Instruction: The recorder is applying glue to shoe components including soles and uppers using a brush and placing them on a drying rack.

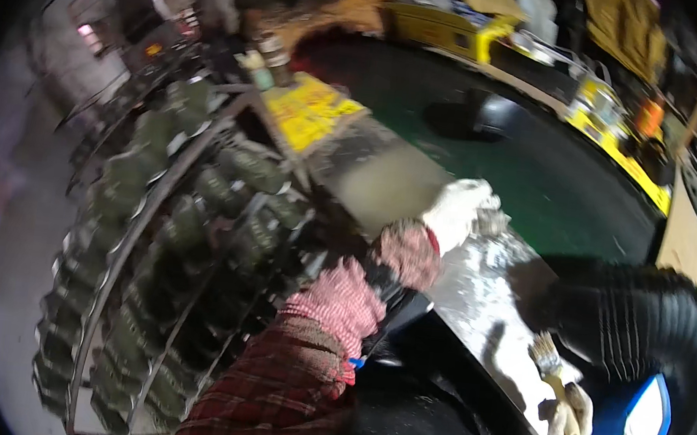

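My left hand (453, 216) wears a white glove and reaches over the metal-topped bench, its sleeve red plaid with a pink checked cuff. Its fingers curl at a greyish lump (491, 223), too blurred to name. In the lower right, my right hand (569, 417), gloved in soiled off-white, is closed around the handle of a brush (546, 354) with its bristles pointing up and away. White powder or wet shine covers the bench top (486, 285) between both hands.
A rack (143, 230) of dark green ridged pieces stands left. A dark green surface (514, 180) with a dark cup-like object (495, 114) lies beyond the bench. Yellow sheet (309, 111) rests at the bench's far end. Right are a ribbed black object (635, 324) and a blue container (637, 426).
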Tool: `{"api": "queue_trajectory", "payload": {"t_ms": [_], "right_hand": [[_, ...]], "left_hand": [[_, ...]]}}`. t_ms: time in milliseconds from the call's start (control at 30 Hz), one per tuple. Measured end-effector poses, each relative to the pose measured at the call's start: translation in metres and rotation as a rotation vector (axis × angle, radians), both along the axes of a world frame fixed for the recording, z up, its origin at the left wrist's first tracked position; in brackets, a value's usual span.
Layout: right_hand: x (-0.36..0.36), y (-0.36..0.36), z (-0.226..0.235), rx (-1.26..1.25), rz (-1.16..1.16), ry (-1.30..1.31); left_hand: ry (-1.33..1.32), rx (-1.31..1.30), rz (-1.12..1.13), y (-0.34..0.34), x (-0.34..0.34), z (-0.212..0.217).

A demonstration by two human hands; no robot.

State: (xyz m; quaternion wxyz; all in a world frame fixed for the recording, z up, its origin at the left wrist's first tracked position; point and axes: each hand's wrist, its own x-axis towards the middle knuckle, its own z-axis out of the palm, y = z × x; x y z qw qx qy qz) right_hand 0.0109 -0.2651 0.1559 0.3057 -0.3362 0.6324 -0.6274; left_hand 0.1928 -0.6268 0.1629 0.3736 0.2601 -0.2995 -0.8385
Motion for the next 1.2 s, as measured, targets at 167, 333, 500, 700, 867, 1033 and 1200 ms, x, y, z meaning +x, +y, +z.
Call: {"api": "queue_trajectory", "payload": {"t_ms": [167, 333, 500, 700, 867, 1033, 1200], "right_hand": [[0.003, -0.017, 0.007, -0.043, 0.159, 0.129], [0.052, -0.036, 0.081, 0.178, 0.283, 0.235], [0.068, -0.027, 0.075, 0.161, 0.137, 0.350], [0.092, -0.027, 0.091, 0.155, 0.104, 0.381], [0.099, -0.039, 0.093, 0.148, 0.238, 0.326], [0.096, -0.046, 0.085, 0.093, 0.282, 0.331], [0.088, -0.042, 0.075, 0.069, 0.325, 0.445]], "left_hand": [[-0.755, -1.098, 0.946, 0.009, 0.177, 0.101], [-1.573, -0.908, 1.584, -0.004, 0.316, 0.197], [-1.691, -0.661, 1.411, -0.053, 0.371, 0.174], [-1.701, -0.647, 1.334, -0.045, 0.369, 0.165], [-1.419, -0.922, 1.291, 0.027, 0.393, 0.155], [-1.269, -1.257, 1.970, 0.176, 0.411, 0.183], [-1.786, -0.381, 1.679, 0.198, 0.473, 0.179]]}}
